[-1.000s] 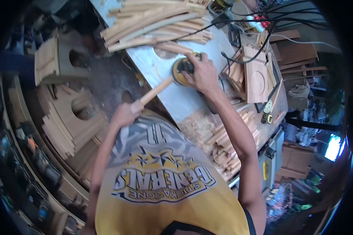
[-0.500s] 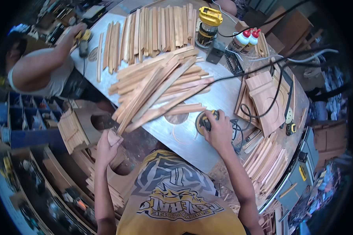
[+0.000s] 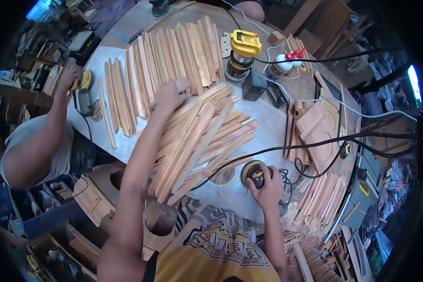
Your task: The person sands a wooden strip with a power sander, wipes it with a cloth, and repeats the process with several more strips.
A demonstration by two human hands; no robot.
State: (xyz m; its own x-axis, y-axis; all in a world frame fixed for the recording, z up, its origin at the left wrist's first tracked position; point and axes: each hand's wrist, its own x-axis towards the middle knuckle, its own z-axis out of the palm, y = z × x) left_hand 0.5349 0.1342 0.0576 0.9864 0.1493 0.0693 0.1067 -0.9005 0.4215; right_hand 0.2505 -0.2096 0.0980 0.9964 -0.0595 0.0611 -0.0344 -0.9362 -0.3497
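Observation:
My left hand (image 3: pixel 172 94) reaches over the wood strips, its fingers curled at the place where the upright row of strips (image 3: pixel 148 61) meets the crossed pile (image 3: pixel 197 141). What lies under those fingers is hidden. On the right, my right hand (image 3: pixel 268 187) is wrapped round a yellow and black sander (image 3: pixel 254 174), which rests on the metal tabletop (image 3: pixel 225 202) beside a round hole. The crossed pile lies between my two arms, with some strip ends sticking out past the table's near edge.
A co-worker's hand (image 3: pixel 70 75) holds another yellow tool (image 3: pixel 85 81) at the left. A yellow-topped router (image 3: pixel 244 44) and a dark box (image 3: pixel 254 85) stand beyond the pile. Black cables cross the right side, near carved panels (image 3: pixel 317 127) and more strips (image 3: pixel 322 197).
My left hand has moved from the near strip ends, below the table edge, up to the top of the pile. My right hand stays on the sander. The view has shifted.

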